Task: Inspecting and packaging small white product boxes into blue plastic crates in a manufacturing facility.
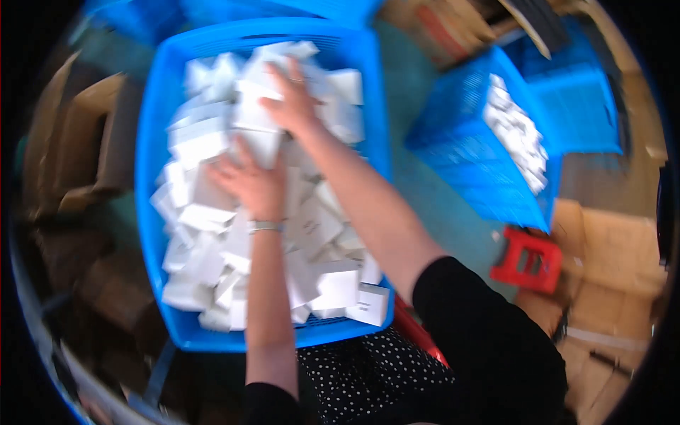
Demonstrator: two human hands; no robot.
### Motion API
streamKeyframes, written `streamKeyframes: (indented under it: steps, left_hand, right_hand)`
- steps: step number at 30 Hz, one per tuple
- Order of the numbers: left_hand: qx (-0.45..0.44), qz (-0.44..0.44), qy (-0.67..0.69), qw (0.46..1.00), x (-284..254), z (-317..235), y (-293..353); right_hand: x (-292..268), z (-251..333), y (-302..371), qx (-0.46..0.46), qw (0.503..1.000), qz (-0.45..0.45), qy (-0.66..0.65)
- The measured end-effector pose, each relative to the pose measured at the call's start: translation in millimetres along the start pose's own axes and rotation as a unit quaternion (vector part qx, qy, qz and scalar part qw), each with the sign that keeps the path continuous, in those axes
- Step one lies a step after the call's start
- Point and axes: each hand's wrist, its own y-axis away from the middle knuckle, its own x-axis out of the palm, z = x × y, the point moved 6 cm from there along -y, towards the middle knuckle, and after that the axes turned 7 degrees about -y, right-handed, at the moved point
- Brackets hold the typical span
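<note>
Both hands down in the big blue crate [152, 177] in front of me, which is heaped w/ small white boxes [212, 255]. My left hand [248, 180] lies flat, fingers spread, palm pressed on the pile near the crate's middle, toward its left wall; it covers a box or two but isn't curled round anything I can see. My right hand [294, 106] reaches further, up near the far end of the crate, fingers loosely open on top of the boxes there. Can't tell if it has one pinched underneath, since the picture's blurred.

Boxes fill the crate wall to wall & lie every which way, some tilted, one box [368, 306] hanging at the near right corner by the rim. So I'd judge the sorting is at an early stage: the heap looks barely dented, most of it left to go through.

A second blue crate [489, 177] stands well apart to my right on the floor, tipped up, w/ a neat row of white boxes [520, 138] along its far side and the rest of it bare mesh. A red stool [528, 258] sits just below that crate, and brown cartons [85, 142] stand off to the left.
</note>
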Motion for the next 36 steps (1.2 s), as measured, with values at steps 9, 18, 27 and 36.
streamKeyframes:
  steps: [9,18,27,36]
  left_hand:
    - [0.087,0.046,-0.048,0.994,26,4,-20]
    - [0.091,0.085,0.182,0.975,-86,59,21]
    - [-0.501,0.083,0.139,0.850,-162,456,209]
    - [-0.631,0.082,0.292,0.714,-117,425,250]
  right_hand:
    - [-67,19,61,0.081,0.992,0.066,0.075]
    - [-216,-34,463,0.479,0.878,0.002,-0.020]
    - [-174,12,425,0.452,0.882,0.103,0.078]
    - [-187,-22,436,0.457,0.875,0.149,0.058]
